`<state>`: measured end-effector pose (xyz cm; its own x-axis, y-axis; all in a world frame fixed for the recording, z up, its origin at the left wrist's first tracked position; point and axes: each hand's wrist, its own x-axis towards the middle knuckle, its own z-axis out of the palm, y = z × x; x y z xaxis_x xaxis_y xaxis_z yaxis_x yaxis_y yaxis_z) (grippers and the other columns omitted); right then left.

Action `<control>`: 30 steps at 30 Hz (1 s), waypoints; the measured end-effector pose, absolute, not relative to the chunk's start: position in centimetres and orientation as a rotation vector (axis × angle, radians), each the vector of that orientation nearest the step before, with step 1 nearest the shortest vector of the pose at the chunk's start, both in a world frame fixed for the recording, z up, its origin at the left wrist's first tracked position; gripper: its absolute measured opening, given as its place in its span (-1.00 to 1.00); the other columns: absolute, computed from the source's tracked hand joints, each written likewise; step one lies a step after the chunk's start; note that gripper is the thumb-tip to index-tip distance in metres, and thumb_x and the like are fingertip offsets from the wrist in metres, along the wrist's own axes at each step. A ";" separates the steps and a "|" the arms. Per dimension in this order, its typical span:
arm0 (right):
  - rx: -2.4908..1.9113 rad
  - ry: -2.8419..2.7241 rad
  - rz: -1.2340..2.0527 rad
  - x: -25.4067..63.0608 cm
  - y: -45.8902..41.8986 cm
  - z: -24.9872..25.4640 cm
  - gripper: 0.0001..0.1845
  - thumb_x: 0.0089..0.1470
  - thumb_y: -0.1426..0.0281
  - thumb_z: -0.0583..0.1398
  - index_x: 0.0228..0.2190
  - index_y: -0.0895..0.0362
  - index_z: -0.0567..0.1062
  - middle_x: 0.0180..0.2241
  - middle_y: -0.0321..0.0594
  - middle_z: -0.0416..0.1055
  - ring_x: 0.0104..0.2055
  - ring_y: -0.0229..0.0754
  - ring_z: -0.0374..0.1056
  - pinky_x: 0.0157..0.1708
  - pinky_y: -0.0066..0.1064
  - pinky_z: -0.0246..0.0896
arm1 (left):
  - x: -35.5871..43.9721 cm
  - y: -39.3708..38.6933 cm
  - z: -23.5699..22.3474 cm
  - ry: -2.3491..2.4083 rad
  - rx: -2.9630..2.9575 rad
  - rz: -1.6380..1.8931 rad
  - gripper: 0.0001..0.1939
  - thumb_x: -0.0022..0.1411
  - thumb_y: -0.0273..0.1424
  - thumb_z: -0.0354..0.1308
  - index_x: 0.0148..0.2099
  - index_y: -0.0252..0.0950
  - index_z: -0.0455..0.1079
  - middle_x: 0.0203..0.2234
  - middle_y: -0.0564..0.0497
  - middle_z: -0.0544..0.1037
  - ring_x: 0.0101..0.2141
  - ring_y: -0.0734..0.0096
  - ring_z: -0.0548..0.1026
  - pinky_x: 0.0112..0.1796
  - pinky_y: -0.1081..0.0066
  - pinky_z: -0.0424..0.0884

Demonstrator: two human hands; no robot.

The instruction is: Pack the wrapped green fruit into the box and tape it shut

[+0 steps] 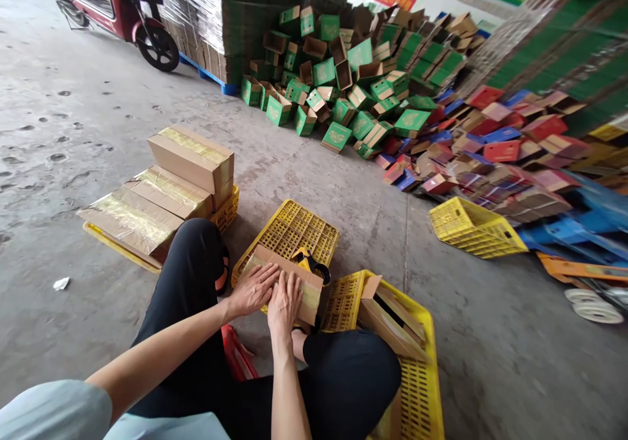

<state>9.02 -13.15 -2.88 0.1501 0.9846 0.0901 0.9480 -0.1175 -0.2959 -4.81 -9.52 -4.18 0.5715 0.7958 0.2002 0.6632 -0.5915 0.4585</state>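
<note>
A long cardboard box [307,289] with a shiny taped top lies across an upturned yellow crate [294,229] in front of my knees. My left hand [254,289] lies flat on the box's top, fingers stretched out. My right hand [284,303] presses flat beside it, fingers together and extended. A yellow tape dispenser [309,261] rests on the crate just behind the box.
Three taped boxes [169,188] are stacked on yellow crates at the left. A yellow crate [412,355] with flat cardboard sits by my right knee, another [473,227] lies further right. Heaps of green [343,74] and red-blue cartons [495,142] fill the back. A scooter [122,15] stands far left.
</note>
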 end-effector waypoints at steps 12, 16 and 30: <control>-2.360 -1.791 0.055 14.6 -18.4 -2.7 -0.17 0.43 -0.02 -0.23 0.41 0.30 0.16 0.43 0.25 0.07 0.46 0.33 0.04 0.29 0.31 0.07 | -8.1 -9.5 -5.5 1.499 2.359 0.632 -0.28 0.56 -0.02 -0.23 0.56 -0.29 -0.12 0.50 -0.24 -0.01 0.48 -0.05 -0.06 0.34 -0.06 0.14; -2.287 -1.776 0.024 13.9 -18.9 -3.5 -0.14 0.43 -0.02 -0.23 0.40 0.39 0.16 0.41 0.32 0.08 0.45 0.35 0.05 0.31 0.31 0.04 | -8.0 -9.6 -6.3 1.422 2.305 0.736 -0.25 0.57 -0.07 -0.23 0.58 -0.35 -0.31 0.52 -0.32 -0.18 0.49 -0.08 -0.19 0.36 -0.09 0.12; -1.875 -2.062 0.255 2.7 -15.3 -3.4 -0.40 0.41 0.39 -0.06 0.39 0.26 0.22 0.37 0.15 0.24 0.45 0.18 0.11 0.39 0.13 0.01 | -9.3 -7.4 -7.2 1.370 2.035 0.672 -0.36 0.59 -0.11 -0.35 0.55 -0.26 -0.01 0.49 -0.15 -0.05 0.47 0.07 -0.07 0.38 -0.02 0.12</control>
<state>2.68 -15.32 -3.35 -0.0702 0.9891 0.1295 0.9278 0.1124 -0.3557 -9.30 -7.41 -7.25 0.3425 0.9359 0.0831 0.6386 -0.2967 0.7100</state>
